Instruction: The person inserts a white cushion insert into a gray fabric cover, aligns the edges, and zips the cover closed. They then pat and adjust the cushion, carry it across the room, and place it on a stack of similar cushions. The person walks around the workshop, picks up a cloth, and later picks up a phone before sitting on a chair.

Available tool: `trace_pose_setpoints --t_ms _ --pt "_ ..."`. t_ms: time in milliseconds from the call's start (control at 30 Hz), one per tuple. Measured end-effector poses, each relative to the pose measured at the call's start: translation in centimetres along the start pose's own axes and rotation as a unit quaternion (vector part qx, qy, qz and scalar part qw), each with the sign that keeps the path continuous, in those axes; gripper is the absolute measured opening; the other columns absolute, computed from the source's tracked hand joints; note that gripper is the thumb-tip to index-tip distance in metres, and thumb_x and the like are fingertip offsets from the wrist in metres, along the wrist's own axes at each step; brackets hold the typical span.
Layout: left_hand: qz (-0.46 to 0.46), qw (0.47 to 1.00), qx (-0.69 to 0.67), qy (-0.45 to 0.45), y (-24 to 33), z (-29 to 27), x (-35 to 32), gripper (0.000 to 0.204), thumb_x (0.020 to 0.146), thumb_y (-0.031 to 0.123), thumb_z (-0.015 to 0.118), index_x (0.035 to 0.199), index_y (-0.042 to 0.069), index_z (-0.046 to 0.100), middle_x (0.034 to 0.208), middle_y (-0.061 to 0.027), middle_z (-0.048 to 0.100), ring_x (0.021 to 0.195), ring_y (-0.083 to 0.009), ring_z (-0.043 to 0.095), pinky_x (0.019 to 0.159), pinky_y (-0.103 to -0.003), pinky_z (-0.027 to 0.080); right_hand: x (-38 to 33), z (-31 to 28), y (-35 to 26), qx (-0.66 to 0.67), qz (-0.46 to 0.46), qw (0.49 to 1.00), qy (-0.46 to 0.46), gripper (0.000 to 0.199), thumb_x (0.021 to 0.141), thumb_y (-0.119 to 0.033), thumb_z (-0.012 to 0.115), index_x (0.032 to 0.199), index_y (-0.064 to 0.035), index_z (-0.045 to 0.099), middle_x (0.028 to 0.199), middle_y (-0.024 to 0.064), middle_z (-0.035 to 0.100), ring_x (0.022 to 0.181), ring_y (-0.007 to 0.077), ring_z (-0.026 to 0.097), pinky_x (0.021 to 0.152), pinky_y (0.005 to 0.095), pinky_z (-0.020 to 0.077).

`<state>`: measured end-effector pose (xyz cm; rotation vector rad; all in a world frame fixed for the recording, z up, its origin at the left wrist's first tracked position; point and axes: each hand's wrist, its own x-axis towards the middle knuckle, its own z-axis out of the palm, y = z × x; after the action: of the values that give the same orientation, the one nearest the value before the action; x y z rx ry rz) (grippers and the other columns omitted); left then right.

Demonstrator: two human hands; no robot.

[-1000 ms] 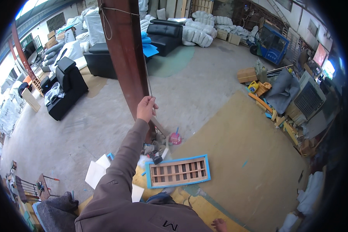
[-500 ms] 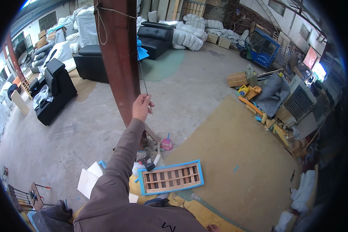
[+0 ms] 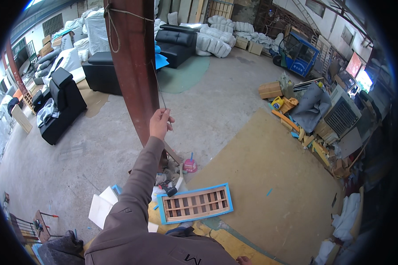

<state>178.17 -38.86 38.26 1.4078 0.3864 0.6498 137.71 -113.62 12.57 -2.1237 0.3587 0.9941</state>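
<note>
The slatted frame [image 3: 195,203] lies on the floor, right of the post [image 3: 135,66].

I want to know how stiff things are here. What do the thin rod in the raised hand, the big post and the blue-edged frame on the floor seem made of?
The thin rod looks like bare metal wire: grey, slender, straight. The post looks like steel painted reddish brown, with a smooth face. The blue-edged frame looks like pale raw wooden slats, with its rim wrapped in something blue, perhaps tape.

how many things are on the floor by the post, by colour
blue-edged slatted frame: 1
pink pot: 1
white sheets: 2, as far as can be told
black-handled tool: 1
total: 5
One hand, which one cannot be told, holds a thin rod against the rusty post.
</note>
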Motion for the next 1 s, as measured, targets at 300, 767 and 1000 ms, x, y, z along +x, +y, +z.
trace_pose_setpoints --t_ms 300,767,1000 --pt "0.003 1.0 0.006 -0.014 -0.4 0.4 0.0 0.03 0.11 0.032 0.064 0.123 0.006 0.069 0.084 -0.0033 0.074 0.055 -0.0083 0.059 0.051 -0.025 0.041 0.8 -0.4 -1.0 -0.021 0.01 1.0 -0.003 0.052 0.112 -0.047 0.05 0.13 -0.0013 0.069 0.125 0.0206 0.075 0.113 0.0348 0.073 0.099 0.0497 0.0551" --pt "-0.001 1.0 -0.017 -0.001 -0.4 0.5 0.2 0.029 0.111 0.032 0.063 0.122 0.006 0.069 0.085 -0.0039 0.073 0.056 -0.0076 0.058 0.052 -0.024 0.041 -4.0 -1.7 -10.8 -0.088 0.0 0.996 0.009 0.058 0.112 -0.05 0.048 0.136 -0.0009 0.068 0.137 0.0233 0.071 0.125 0.0387 0.068 0.11 0.0508 0.0503" --pt "-0.016 0.999 -0.033 0.016 -2.2 0.4 0.0 0.028 0.11 0.03 0.064 0.12 0.004 0.068 0.084 -0.0052 0.073 0.056 -0.01 0.06 0.052 -0.025 0.043 1.2 -1.6 -4.1 -0.054 -0.022 0.997 0.042 0.045 0.108 -0.046 0.058 0.122 -0.0047 0.072 0.113 0.0118 0.072 0.099 0.0269 0.066 0.091 0.0414 0.052"
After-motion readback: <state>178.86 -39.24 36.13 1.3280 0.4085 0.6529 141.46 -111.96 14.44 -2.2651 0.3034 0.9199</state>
